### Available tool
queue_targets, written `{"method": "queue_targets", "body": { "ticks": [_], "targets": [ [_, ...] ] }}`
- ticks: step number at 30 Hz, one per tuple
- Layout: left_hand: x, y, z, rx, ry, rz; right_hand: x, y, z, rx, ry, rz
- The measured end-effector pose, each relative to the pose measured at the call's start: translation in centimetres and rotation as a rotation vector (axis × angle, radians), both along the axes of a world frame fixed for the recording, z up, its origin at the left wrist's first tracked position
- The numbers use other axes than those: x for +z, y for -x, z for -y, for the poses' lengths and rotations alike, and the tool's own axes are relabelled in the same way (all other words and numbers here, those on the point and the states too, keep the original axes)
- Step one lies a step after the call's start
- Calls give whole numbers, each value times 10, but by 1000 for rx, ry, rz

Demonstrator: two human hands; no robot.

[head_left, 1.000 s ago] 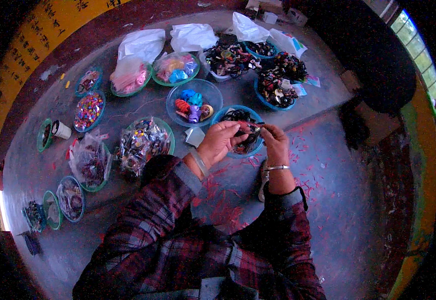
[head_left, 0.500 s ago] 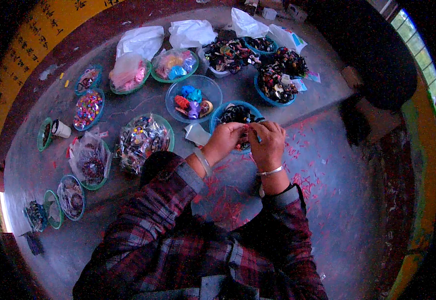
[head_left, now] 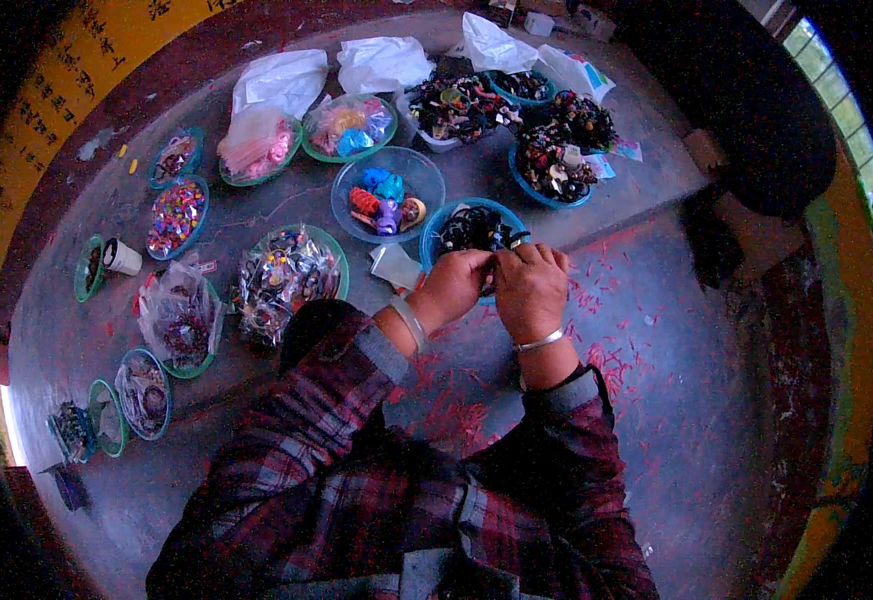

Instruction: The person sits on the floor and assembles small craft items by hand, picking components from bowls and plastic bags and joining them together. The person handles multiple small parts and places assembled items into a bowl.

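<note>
Left hand (head_left: 449, 288) and right hand (head_left: 533, 292) curled, fingertips together by the blue basin (head_left: 426, 242); tbh can't tell what's held or its long axis.

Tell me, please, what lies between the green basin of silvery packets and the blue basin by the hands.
A small whitish object lies there in the head view, kind unclear.
</note>
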State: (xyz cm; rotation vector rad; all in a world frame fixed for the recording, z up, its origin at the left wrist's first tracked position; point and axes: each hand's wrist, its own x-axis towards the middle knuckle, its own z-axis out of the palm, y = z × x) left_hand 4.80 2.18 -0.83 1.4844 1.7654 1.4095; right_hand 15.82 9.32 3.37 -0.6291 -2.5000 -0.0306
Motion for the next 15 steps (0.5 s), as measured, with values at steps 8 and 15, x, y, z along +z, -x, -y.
{"method": "queue_targets", "body": {
  "ticks": [8,15],
  "targets": [
    [-5,1,-1,-31,-22,-61,-4,-1,1,12,42,-34],
    [-10,1,-1,-22,-10,-121,-3,-1,1,3,62,18]
  ]
}}
